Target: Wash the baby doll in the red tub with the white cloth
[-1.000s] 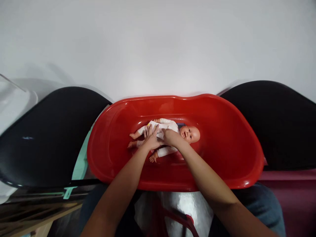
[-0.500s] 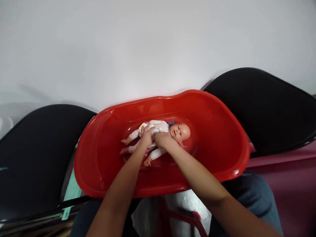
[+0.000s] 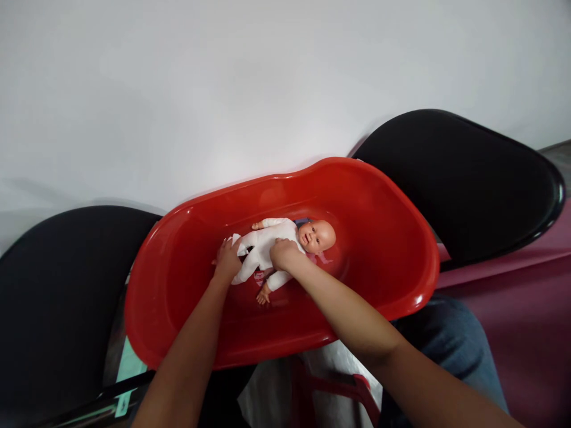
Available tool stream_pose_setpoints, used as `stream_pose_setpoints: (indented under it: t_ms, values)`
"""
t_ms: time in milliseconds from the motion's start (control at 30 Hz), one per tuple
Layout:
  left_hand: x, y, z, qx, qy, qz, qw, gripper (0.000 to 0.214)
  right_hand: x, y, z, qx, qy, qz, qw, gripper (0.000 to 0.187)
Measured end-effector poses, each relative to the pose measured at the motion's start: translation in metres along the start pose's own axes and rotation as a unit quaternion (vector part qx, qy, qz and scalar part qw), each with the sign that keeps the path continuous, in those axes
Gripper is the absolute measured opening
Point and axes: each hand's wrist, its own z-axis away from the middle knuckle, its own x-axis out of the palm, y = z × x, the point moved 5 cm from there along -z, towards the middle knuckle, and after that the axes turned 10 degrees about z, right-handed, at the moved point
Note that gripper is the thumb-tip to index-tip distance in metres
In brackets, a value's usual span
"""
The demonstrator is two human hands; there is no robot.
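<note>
A bald baby doll [image 3: 270,241] in a white body suit lies on its back in a red baby bathtub [image 3: 392,238], head to the right and legs to the left. My left hand [image 3: 228,260] is at the doll's feet, fingers curled on a white cloth-like piece [image 3: 234,239] that shows above them. Resting on the doll's chest, my right hand [image 3: 284,253] is closed; what its fingers hold, if anything, is hidden. A small pink-and-white printed item [image 3: 259,277] shows beneath the doll's near side.
Black chair seats, one on the left [image 3: 53,309] and one on the right [image 3: 459,184], flank the tub. A white wall [image 3: 223,77] rises behind it. Below the near rim are a red stool frame [image 3: 330,385] and my knee [image 3: 450,345] in jeans.
My left hand has moved left from the doll's belly to its feet, taking the white piece along. My right hand stays at the chest. The view has shifted slightly.
</note>
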Motion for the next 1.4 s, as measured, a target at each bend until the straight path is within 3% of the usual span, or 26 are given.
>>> stream_pose_setpoints:
  t_ms: [100,233,333,433,533,667,967,1267,1400]
  values:
    - [-0.003,-0.016,0.007,-0.016,0.001,-0.015,1.0,0.072,0.004,0.003,-0.002,0.039,-0.027,0.001,0.999,0.077]
    - [-0.006,-0.024,0.014,-0.073,0.039,0.018,0.996,0.069,0.001,0.0,0.0,0.038,-0.031,0.02,0.999,0.073]
    - [-0.011,-0.012,0.011,-0.053,0.103,0.085,0.99,0.062,-0.002,-0.001,0.003,0.031,-0.031,0.043,0.998,0.07]
    - [-0.016,0.017,0.001,0.041,0.155,0.154,0.975,0.059,-0.003,-0.001,0.006,0.027,-0.032,0.056,0.998,0.068]
    - [-0.008,0.054,-0.006,0.136,0.102,0.138,0.976,0.059,-0.003,0.0,0.008,0.025,-0.026,0.059,0.998,0.07]
    - [0.007,0.074,-0.007,0.117,0.023,0.064,0.991,0.058,-0.002,0.003,0.009,0.024,0.006,0.059,0.998,0.069]
    - [0.006,0.053,-0.007,0.077,0.01,0.035,0.996,0.053,0.004,0.004,0.009,-0.003,0.103,0.106,0.989,0.059]
    - [-0.008,0.012,-0.001,-0.03,0.024,0.061,0.997,0.056,0.007,0.005,0.006,0.013,0.056,0.111,0.992,0.077]
    - [-0.019,0.008,-0.001,-0.046,0.055,0.106,0.992,0.049,0.006,0.005,0.003,0.016,0.039,0.097,0.994,0.086]
